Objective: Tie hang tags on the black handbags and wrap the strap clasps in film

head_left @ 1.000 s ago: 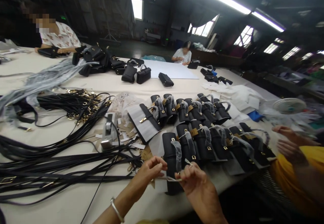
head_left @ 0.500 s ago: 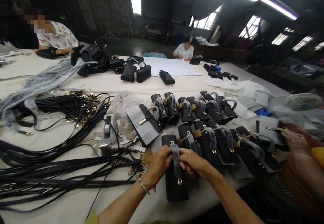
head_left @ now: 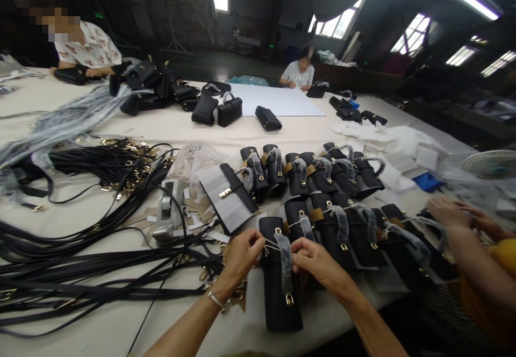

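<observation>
A black handbag (head_left: 278, 298) stands on end at the table's front, its handle (head_left: 286, 257) wrapped in clear plastic and joined by gold fittings. My left hand (head_left: 243, 254) is closed in a pinch on a thin white string (head_left: 272, 244) at the bag's left side. The string runs across to the handle. Just right of the handle my right hand (head_left: 316, 260) is closed too, thumb and fingers pinching the string's other side. Its fingertips are partly hidden. Close by stands another handbag (head_left: 296, 213) with a white string on its handle.
Black straps (head_left: 100, 271) cover the left of the table. A tape dispenser (head_left: 167, 212) stands beside loose tags (head_left: 197, 214). Several bags stand in rows to the right. At the far right are a co-worker's hands (head_left: 451, 214) and a fan (head_left: 489, 164).
My hands have spread apart from the handle, the left one moving left, and the string now shows stretched between them. The co-worker's hands at right have shifted left and up.
</observation>
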Action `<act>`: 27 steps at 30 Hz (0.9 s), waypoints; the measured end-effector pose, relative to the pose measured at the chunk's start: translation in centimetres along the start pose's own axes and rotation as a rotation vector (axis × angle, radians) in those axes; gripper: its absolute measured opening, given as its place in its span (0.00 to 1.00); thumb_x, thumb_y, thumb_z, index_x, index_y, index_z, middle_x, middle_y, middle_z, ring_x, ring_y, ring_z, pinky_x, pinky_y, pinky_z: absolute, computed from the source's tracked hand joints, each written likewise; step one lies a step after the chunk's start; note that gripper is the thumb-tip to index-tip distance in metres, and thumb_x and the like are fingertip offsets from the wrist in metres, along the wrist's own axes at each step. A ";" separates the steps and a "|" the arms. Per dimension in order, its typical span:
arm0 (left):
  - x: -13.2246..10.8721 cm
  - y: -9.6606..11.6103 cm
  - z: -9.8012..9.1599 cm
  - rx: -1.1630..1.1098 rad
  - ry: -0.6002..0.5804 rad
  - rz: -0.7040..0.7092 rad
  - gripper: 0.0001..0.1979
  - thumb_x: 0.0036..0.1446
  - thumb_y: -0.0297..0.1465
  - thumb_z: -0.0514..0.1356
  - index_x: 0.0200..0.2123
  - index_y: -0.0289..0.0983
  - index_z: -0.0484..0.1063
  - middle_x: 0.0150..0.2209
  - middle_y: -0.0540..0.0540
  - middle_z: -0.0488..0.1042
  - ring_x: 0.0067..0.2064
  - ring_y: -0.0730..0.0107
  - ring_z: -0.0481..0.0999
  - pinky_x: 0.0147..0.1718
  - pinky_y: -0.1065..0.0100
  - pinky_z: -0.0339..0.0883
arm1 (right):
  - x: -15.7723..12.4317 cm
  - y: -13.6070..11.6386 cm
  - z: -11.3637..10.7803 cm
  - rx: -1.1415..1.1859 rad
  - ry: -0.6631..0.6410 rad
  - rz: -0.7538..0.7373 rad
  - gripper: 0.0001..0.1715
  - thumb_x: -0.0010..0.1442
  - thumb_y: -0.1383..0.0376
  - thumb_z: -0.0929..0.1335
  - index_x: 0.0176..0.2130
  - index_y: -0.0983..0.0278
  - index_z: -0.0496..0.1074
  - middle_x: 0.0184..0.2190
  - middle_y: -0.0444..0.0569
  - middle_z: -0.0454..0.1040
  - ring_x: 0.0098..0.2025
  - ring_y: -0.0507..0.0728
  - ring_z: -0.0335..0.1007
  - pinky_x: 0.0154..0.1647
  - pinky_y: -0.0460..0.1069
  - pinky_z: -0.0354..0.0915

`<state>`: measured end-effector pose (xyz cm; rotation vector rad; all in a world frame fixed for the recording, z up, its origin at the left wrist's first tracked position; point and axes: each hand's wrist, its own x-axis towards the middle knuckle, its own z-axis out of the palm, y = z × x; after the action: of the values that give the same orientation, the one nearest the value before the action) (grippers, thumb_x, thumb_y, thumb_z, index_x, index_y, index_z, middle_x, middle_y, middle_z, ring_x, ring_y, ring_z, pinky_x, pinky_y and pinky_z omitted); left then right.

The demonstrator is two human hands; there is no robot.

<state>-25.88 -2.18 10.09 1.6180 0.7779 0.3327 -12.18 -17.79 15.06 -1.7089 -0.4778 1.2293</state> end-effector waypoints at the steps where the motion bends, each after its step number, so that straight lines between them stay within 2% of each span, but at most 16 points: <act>1: 0.2 -0.1 -0.2 -0.110 -0.028 -0.072 0.08 0.54 0.32 0.59 0.24 0.36 0.70 0.23 0.53 0.70 0.27 0.72 0.68 0.28 0.72 0.57 | -0.1 0.0 -0.3 0.052 -0.016 0.006 0.16 0.53 0.58 0.74 0.37 0.67 0.72 0.23 0.43 0.75 0.25 0.51 0.69 0.28 0.45 0.64; 4: 0.7 -0.2 -0.5 -0.595 -0.139 -0.309 0.06 0.51 0.30 0.61 0.26 0.34 0.70 0.25 0.50 0.73 0.27 0.72 0.72 0.26 0.73 0.61 | 0.0 0.1 -1.0 0.403 -0.086 0.072 0.15 0.53 0.59 0.75 0.36 0.66 0.73 0.23 0.43 0.75 0.26 0.52 0.71 0.27 0.45 0.65; 7: 1.3 0.3 -0.3 -1.038 -0.186 -0.531 0.03 0.50 0.26 0.62 0.27 0.33 0.70 0.28 0.48 0.75 0.31 0.69 0.77 0.30 0.72 0.67 | 0.7 0.3 -0.9 0.686 -0.078 0.127 0.15 0.57 0.55 0.73 0.37 0.64 0.74 0.27 0.44 0.77 0.30 0.53 0.75 0.27 0.43 0.66; 10: 1.8 0.9 0.0 -1.191 -0.196 -0.585 0.06 0.54 0.26 0.60 0.26 0.34 0.68 0.26 0.48 0.74 0.31 0.70 0.77 0.33 0.69 0.71 | 1.6 0.4 0.0 0.814 -0.068 0.079 0.16 0.57 0.58 0.72 0.43 0.64 0.75 0.41 0.50 0.80 0.46 0.54 0.76 0.39 0.44 0.70; 12: 2.1 1.1 0.2 -1.254 -0.193 -0.579 0.06 0.56 0.26 0.58 0.27 0.33 0.70 0.28 0.47 0.76 0.29 0.74 0.76 0.30 0.72 0.70 | 2.1 0.5 0.8 0.815 -0.008 0.027 0.22 0.52 0.62 0.75 0.47 0.65 0.74 0.45 0.52 0.79 0.49 0.55 0.75 0.43 0.45 0.71; 14: 2.2 1.2 0.5 -1.271 -0.188 -0.553 0.03 0.57 0.25 0.58 0.31 0.32 0.72 0.33 0.45 0.78 0.25 0.78 0.72 0.23 0.76 0.66 | 2.8 0.6 1.6 0.730 0.107 -0.015 0.23 0.48 0.62 0.77 0.43 0.65 0.74 0.39 0.50 0.79 0.42 0.54 0.77 0.37 0.44 0.72; 16: 2.1 1.2 0.7 -1.242 -0.178 -0.496 0.04 0.56 0.25 0.60 0.35 0.31 0.74 0.39 0.44 0.78 0.23 0.81 0.70 0.18 0.79 0.61 | 3.4 0.7 2.4 0.652 0.214 -0.047 0.21 0.45 0.59 0.79 0.36 0.65 0.72 0.28 0.45 0.77 0.28 0.51 0.73 0.24 0.43 0.68; 18: 1.8 1.0 0.9 -1.198 -0.165 -0.432 0.06 0.54 0.25 0.63 0.37 0.31 0.75 0.45 0.42 0.77 0.23 0.84 0.69 0.16 0.81 0.58 | 4.0 0.8 3.0 0.611 0.274 -0.074 0.22 0.46 0.55 0.78 0.31 0.64 0.68 0.18 0.38 0.68 0.16 0.46 0.60 0.13 0.40 0.55; 19: 1.6 0.9 0.9 -1.177 -0.160 -0.403 0.07 0.53 0.26 0.65 0.38 0.31 0.75 0.47 0.41 0.77 0.24 0.84 0.69 0.15 0.82 0.56 | 4.2 0.9 3.3 0.590 0.304 -0.084 0.24 0.46 0.53 0.78 0.29 0.64 0.67 0.15 0.35 0.63 0.13 0.44 0.53 0.11 0.40 0.48; 21: 1.2 0.8 1.0 -1.142 -0.157 -0.353 0.11 0.51 0.26 0.66 0.39 0.32 0.75 0.49 0.41 0.76 0.24 0.85 0.69 0.14 0.83 0.53 | 4.6 1.0 3.8 0.549 0.372 -0.099 0.26 0.45 0.51 0.78 0.30 0.63 0.65 0.13 0.33 0.60 0.12 0.43 0.47 0.10 0.40 0.42; 24: 0.4 0.9 1.1 -1.012 -0.133 -0.261 0.12 0.49 0.26 0.67 0.39 0.34 0.76 0.51 0.42 0.75 0.23 0.85 0.68 0.13 0.82 0.50 | 4.9 1.3 4.5 0.490 0.480 -0.128 0.25 0.46 0.54 0.77 0.36 0.62 0.65 0.19 0.37 0.67 0.17 0.47 0.59 0.14 0.41 0.53; 27: -0.3 1.3 1.1 -0.725 -0.140 -0.123 0.09 0.53 0.31 0.65 0.39 0.37 0.78 0.57 0.42 0.71 0.24 0.82 0.71 0.15 0.79 0.55 | 5.4 1.7 5.0 0.428 0.568 -0.167 0.22 0.50 0.55 0.74 0.40 0.61 0.65 0.22 0.37 0.69 0.21 0.50 0.65 0.19 0.44 0.61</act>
<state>-25.07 -3.29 11.15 0.8968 0.5549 0.3561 -14.65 -12.30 10.54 -1.5178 -0.0067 0.6224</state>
